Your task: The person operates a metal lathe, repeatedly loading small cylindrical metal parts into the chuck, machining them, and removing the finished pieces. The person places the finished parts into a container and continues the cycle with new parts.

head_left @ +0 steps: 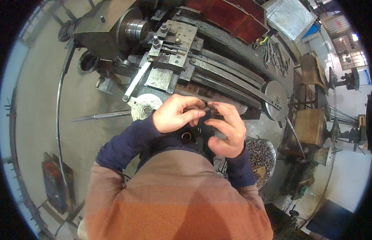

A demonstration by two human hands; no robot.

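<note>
While the left hand (180,114) and right hand (228,128) curl, fingertips close, any held piece impossible to tell, the round, pale metal hub (145,105) lies just left of the nearer left hand, its long grey metal rod (102,116) pointing leftward.

dark red box (236,18) at the top, loose wrenches (273,59) near it, silvery sheet (290,17) beside it

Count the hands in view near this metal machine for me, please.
2. The left hand is near the middle of the picture, and the right hand is just right of it, both below the metal machine's tool block. No other hands show.
</note>
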